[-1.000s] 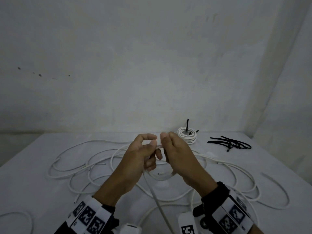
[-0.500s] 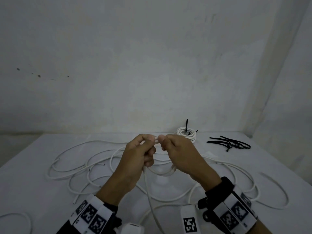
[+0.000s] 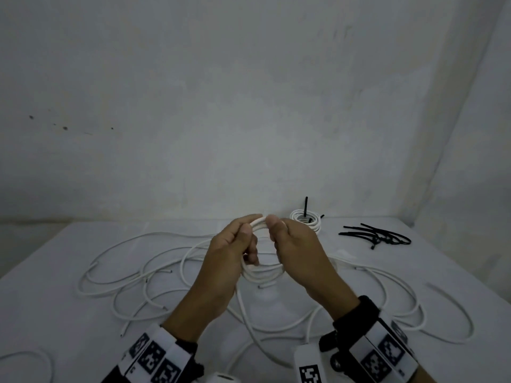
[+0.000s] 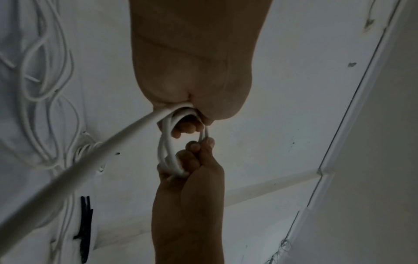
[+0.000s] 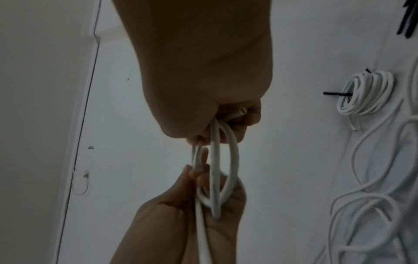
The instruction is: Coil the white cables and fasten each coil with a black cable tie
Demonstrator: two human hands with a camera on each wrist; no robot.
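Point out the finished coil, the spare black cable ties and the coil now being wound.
finished coil (image 3: 306, 220): head view, its white loops.
spare black cable ties (image 3: 378, 235): head view, middle of the bundle.
coil being wound (image 3: 262, 273): head view, lower arc between the hands.

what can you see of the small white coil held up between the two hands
The coil is a few loose, uneven loops of smooth, round white cable, not yet tied. It is held above the table, the left hand and right hand each gripping one side. A free length trails from the left hand's side.
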